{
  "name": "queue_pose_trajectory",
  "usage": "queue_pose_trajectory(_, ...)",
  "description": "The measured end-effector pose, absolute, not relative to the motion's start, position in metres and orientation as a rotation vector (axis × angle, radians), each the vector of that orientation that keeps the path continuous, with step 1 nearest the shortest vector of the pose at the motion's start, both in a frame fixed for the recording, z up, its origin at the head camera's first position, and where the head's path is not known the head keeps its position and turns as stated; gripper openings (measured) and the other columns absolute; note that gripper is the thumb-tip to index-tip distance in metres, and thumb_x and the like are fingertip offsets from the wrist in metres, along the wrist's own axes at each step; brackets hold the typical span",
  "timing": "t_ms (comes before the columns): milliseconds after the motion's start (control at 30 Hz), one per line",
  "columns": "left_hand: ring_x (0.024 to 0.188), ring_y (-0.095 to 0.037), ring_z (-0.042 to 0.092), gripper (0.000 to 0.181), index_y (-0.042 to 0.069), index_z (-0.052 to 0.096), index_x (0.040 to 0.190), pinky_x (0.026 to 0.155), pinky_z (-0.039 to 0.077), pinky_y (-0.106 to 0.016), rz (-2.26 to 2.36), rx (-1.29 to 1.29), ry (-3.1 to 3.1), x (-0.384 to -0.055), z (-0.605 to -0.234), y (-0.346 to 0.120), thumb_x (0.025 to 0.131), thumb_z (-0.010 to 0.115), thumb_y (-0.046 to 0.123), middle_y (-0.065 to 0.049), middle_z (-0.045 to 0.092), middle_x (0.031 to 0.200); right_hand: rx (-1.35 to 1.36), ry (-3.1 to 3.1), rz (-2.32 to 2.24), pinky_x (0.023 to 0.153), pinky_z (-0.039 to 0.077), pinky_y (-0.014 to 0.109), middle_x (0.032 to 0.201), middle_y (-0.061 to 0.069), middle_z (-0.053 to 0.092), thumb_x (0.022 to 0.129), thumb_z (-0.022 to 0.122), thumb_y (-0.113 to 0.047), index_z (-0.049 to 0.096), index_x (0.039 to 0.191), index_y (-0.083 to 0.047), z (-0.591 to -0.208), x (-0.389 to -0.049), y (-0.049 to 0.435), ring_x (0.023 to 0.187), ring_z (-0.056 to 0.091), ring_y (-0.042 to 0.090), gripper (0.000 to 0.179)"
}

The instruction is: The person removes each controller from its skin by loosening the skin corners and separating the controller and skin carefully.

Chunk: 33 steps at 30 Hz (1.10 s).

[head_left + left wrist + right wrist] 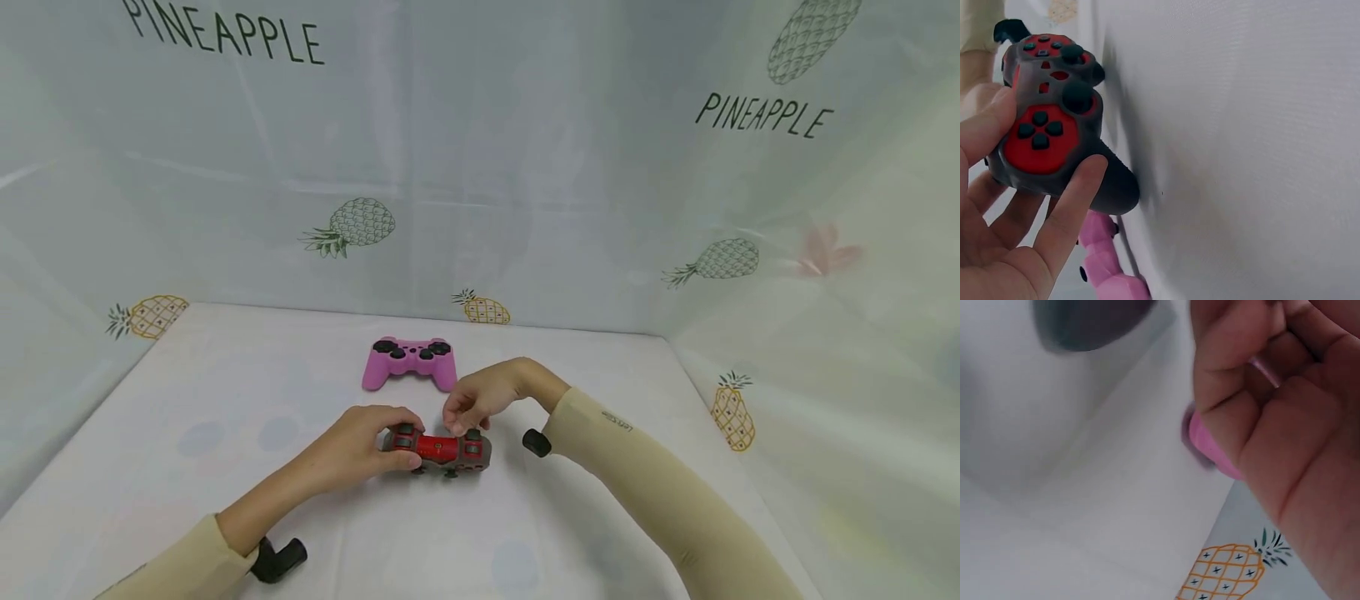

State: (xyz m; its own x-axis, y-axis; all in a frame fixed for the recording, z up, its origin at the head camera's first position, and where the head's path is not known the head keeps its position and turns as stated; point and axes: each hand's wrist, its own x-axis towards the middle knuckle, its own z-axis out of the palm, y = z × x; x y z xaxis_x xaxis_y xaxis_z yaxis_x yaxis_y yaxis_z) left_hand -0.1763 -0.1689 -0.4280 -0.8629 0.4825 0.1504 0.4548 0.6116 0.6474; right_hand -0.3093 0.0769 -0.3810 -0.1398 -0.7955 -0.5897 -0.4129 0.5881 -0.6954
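Note:
A red game controller (438,449) with a grey rubbery cover around its body is held over the white table. My left hand (375,446) grips its left end, thumb on the near side and fingers on the far side. In the left wrist view the controller (1041,147) shows its red face, black direction pad and two thumbsticks. My right hand (477,398) bends down at the controller's far edge, thumb tip right at it. In the right wrist view its fingers (1229,406) are curled and their tips are cropped; I cannot tell whether they pinch the cover.
Behind the hands a pink controller (411,360) lies face up on the white table (300,367). A pineapple-printed sheet (517,167) hangs at the back and sides. Dark wrist devices (279,560) stick out from both sleeves.

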Motion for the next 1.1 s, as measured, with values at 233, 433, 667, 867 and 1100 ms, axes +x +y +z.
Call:
queue_pose_trajectory(233,0.091,-0.007,0.055,0.024,0.025,0.07,0.119,0.081,0.048,-0.033,0.923,0.98,2.813,-0.181,-0.426,-0.168,0.1,0.075,0.038,0.018,0.063,0.099,-0.994,1.825,-0.659,0.08,0.057,0.031,0.082,-0.005,0.048,0.111,0.056,-0.015,0.059,0.094,-0.011,-0.391,-0.3,0.093,0.082,0.049,0.01,0.018)
queue_pose_trajectory(433,0.099,-0.01,0.052,0.023,0.024,0.069,0.127,0.086,0.048,-0.035,0.791,1.049,2.8,-0.182,-0.422,-0.163,0.107,0.066,0.033,0.016,0.06,0.106,-1.008,1.846,-0.719,0.083,0.059,0.033,0.084,-0.003,0.05,0.111,0.056,-0.015,0.057,0.092,-0.01,-0.395,-0.294,0.103,0.082,0.05,0.011,0.02)
queue_pose_trajectory(667,0.102,-0.012,0.043,0.027,0.025,0.065,0.133,0.084,0.047,-0.031,0.624,1.043,2.795,-0.182,-0.423,-0.155,0.111,0.056,0.038,0.015,0.052,0.109,-1.008,1.887,-0.768,0.085,0.061,0.037,0.085,-0.002,0.051,0.111,0.057,-0.014,0.057,0.091,-0.009,-0.395,-0.292,0.112,0.086,0.055,0.014,0.02)
queue_pose_trajectory(867,0.096,-0.011,0.042,0.031,0.026,0.065,0.123,0.08,0.046,-0.029,0.559,1.057,2.837,-0.186,-0.425,-0.154,0.11,0.051,0.051,0.014,0.051,0.104,-1.022,1.867,-0.795,0.088,0.062,0.039,0.087,-0.002,0.05,0.111,0.055,-0.013,0.056,0.092,-0.008,-0.391,-0.289,0.114,0.089,0.054,0.015,0.019)
queue_pose_trajectory(1100,0.094,-0.011,0.043,0.03,0.027,0.066,0.12,0.078,0.045,-0.028,0.535,1.076,2.857,-0.188,-0.423,-0.154,0.11,0.051,0.051,0.013,0.051,0.102,-1.022,1.883,-0.801,0.092,0.06,0.037,0.088,-0.001,0.047,0.112,0.054,-0.013,0.054,0.092,-0.009,-0.385,-0.286,0.118,0.092,0.053,0.015,0.02)
